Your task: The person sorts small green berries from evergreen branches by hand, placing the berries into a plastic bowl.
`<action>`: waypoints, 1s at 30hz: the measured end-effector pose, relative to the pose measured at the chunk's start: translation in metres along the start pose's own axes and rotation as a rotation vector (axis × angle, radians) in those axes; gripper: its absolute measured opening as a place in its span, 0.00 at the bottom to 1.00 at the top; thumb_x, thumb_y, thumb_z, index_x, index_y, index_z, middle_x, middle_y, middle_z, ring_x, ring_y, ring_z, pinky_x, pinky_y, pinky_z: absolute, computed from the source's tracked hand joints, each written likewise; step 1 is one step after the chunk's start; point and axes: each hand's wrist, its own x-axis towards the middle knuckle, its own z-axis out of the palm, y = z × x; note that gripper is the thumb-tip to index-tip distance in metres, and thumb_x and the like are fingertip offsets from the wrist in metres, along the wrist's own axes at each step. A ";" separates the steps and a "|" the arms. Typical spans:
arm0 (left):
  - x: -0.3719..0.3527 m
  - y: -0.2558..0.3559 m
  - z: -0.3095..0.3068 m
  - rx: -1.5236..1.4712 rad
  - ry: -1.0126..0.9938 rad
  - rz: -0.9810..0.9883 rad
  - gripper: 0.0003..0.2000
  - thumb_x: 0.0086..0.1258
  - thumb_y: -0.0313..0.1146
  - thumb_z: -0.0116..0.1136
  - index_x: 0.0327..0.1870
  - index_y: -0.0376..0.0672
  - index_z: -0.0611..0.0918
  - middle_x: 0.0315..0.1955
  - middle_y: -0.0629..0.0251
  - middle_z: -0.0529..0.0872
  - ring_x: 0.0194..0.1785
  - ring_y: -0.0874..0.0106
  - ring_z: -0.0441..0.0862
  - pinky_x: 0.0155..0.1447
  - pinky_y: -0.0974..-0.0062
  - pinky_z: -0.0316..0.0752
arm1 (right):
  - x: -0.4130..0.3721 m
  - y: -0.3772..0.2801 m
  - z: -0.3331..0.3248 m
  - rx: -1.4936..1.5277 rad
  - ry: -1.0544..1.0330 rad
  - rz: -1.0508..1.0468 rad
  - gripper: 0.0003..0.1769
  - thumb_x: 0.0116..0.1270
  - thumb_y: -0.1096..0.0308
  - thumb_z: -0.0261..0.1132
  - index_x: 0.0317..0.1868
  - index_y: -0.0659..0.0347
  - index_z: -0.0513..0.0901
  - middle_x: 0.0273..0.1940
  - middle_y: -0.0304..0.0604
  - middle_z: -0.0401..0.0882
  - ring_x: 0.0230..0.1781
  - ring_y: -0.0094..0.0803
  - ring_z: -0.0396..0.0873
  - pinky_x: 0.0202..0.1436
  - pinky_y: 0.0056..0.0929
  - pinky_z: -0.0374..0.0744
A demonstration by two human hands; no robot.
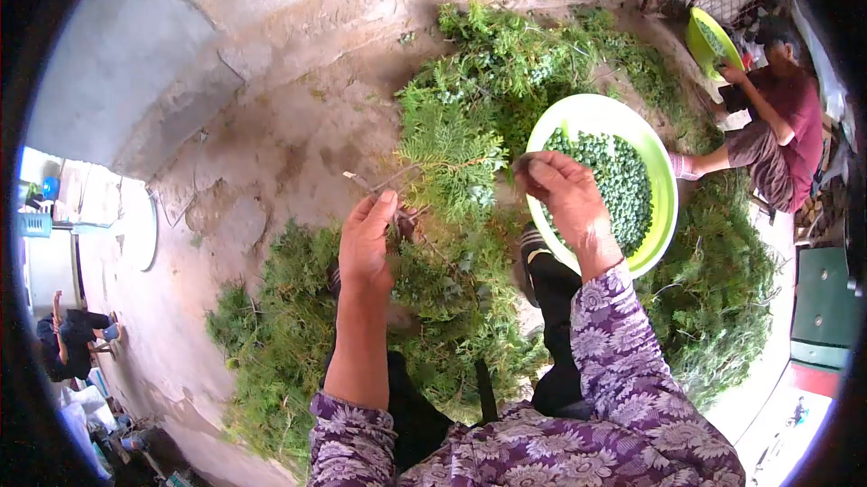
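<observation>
My left hand (366, 238) pinches the stem of a leafy conifer sprig (447, 164), whose pale cut end sticks out to the left of my fingers. Its feathery green tips, with some bluish cones, point right towards my other hand. Over the left rim of a light green basin (666, 184) is my right hand (562, 184), fingers bent together. Whatever those fingers hold, if anything, is hidden. Many small round green cones (616, 182) lie in the basin, which stands by my right foot.
Cut conifer branches (289, 324) are heaped around my legs, with another pile (506, 58) ahead by the wall. At right, a seated person (784, 126) reaches to a second green basin (709, 42). Another person (74, 338) sits far left. A round white object (137, 227) stands near the left.
</observation>
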 end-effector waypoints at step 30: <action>0.036 -0.055 0.009 0.542 0.218 0.299 0.11 0.61 0.32 0.54 0.41 0.37 0.77 0.32 0.68 0.79 0.35 0.77 0.73 0.41 0.76 0.67 | -0.013 -0.015 0.021 0.098 -0.233 0.007 0.11 0.47 0.78 0.65 0.33 0.59 0.76 0.26 0.26 0.72 0.26 0.13 0.67 0.30 0.14 0.67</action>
